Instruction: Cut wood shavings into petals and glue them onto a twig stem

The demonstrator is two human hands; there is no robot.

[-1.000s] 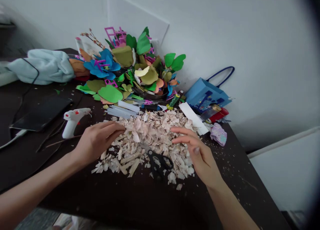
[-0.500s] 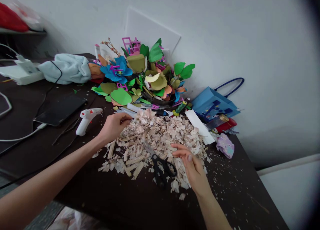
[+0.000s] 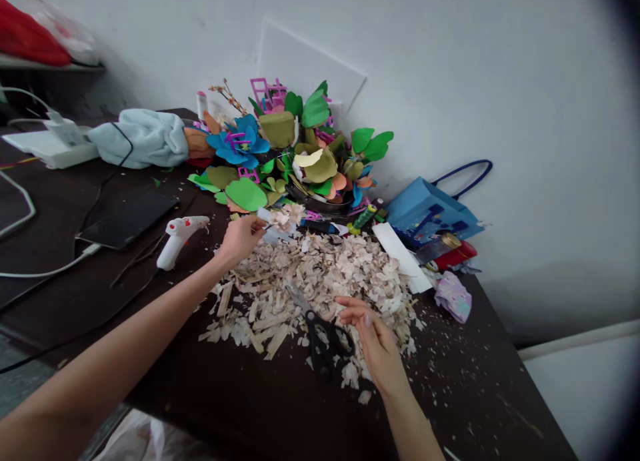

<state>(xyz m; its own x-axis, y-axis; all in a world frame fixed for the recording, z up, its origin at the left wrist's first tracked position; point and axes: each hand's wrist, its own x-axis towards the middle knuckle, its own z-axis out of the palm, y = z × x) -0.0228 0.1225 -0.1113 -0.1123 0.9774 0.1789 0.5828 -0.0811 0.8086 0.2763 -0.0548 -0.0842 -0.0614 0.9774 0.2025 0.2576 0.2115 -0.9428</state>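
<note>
My left hand (image 3: 243,237) is closed in a pinch at the far left edge of a pile of pale flakes and shavings (image 3: 320,267). From its fingertips a thin dark stem seems to stick out, towards a clump of pale flakes (image 3: 289,215) raised behind the pile. Whether stem and clump are joined is hard to see. My right hand (image 3: 376,346) hovers over the pile's near right side, fingers apart and holding nothing. Just left of it, black-handled scissors (image 3: 320,331) lie partly on the flakes, blades pointing away.
White glue gun (image 3: 179,239) and a dark tablet (image 3: 131,219) with cables lie on the left. Behind the pile stands a heap of colourful craft flowers (image 3: 245,194). A green thread spool (image 3: 364,217), a white strip (image 3: 401,257) and a blue bag (image 3: 425,204) are at the right.
My left hand has moved away from me and slightly right, and the pale clump has shifted up and left, uncovering translucent strips behind the pile. My right hand has moved slightly left.
</note>
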